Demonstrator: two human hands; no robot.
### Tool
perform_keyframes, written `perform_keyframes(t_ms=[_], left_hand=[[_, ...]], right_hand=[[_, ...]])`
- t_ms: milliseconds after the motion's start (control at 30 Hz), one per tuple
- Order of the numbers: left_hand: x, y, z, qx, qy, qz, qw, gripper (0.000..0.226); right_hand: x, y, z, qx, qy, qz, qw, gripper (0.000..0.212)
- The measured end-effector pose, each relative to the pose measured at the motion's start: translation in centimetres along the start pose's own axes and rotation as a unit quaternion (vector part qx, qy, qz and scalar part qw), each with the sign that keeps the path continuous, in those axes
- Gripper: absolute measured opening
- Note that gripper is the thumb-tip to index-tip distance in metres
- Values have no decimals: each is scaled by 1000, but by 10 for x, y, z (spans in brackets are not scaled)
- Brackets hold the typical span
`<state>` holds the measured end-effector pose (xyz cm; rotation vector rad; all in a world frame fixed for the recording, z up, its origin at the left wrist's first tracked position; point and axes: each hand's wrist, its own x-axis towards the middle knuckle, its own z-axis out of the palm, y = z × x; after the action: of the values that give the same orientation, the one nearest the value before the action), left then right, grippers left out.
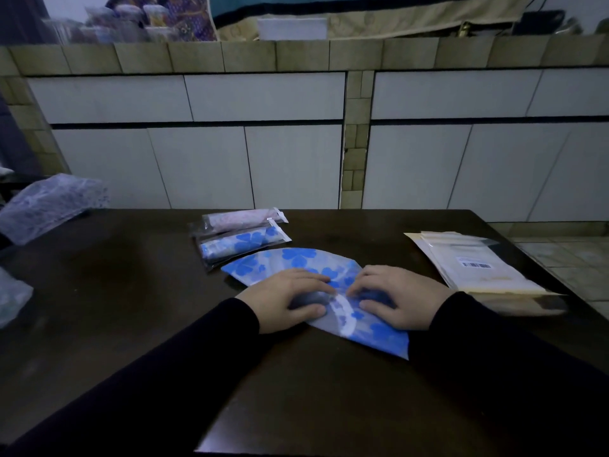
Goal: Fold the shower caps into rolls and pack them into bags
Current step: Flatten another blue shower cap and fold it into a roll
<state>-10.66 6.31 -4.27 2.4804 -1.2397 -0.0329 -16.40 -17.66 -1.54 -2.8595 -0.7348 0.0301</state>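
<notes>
The blue-flowered shower cap (296, 262) lies flattened in a fan shape near the middle of the table (115, 291), toward my near edge. My left hand (283, 300) presses on its left part, fingers (313, 280) loosely bent and laid on the plastic, thumb tip on the cap. My right hand (395, 296) presses on it just beside the left, its fingers bent the same way and touching the cap; neither hand closes round anything.

Just beyond the cap, toward the far edge, lie two packed bags side by side: a blue-flowered roll in its bag (242, 244), touching the cap's far rim, and a pink roll in its bag (240, 219) behind it. Near the right edge sits a stack of empty bags (474, 262) with a barcode label. At the far left corner lies a crumpled clear plastic wrap (49, 204).
</notes>
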Motion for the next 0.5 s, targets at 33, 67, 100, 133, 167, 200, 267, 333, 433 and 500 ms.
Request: perform_keyframes(t_ms=[33, 67, 100, 133, 167, 200, 267, 333, 433, 500], left_hand=[[0, -1, -1, -11, -1, -2, 1000, 38], [1, -1, -2, -23, 4, 4, 1000, 38], [1, -1, -2, -36, 14, 16, 999, 37], [1, 0, -1, -45, 22, 29, 998, 37], [2, 1, 0, -47, 26, 41, 998, 37], [2, 2, 1, -44, 27, 49, 998, 37], [4, 4, 3, -8, 55, 71, 996, 32], [7, 4, 5, 58, 116, 92, 987, 21], [9, 3, 5, 59, 152, 90, 983, 30], [6, 4, 2, 20, 141, 94, 985, 37]], right_hand=[[-4, 3, -1, -3, 5, -9, 1000, 25], [-9, 5, -1, -10, 16, -27, 999, 22], [-14, 5, -1, -16, 28, -50, 998, 21], [-19, 4, -2, -20, 34, -71, 997, 23], [-25, 3, -2, -20, 36, -83, 996, 25], [-30, 1, -3, -19, 34, -91, 995, 25], [-37, -6, -3, -21, 31, -110, 993, 20], [-38, -11, -2, -16, 33, -120, 992, 21], [-32, -11, 1, 35, 23, -81, 996, 32], [-25, -6, 5, 64, 36, -53, 996, 31]])
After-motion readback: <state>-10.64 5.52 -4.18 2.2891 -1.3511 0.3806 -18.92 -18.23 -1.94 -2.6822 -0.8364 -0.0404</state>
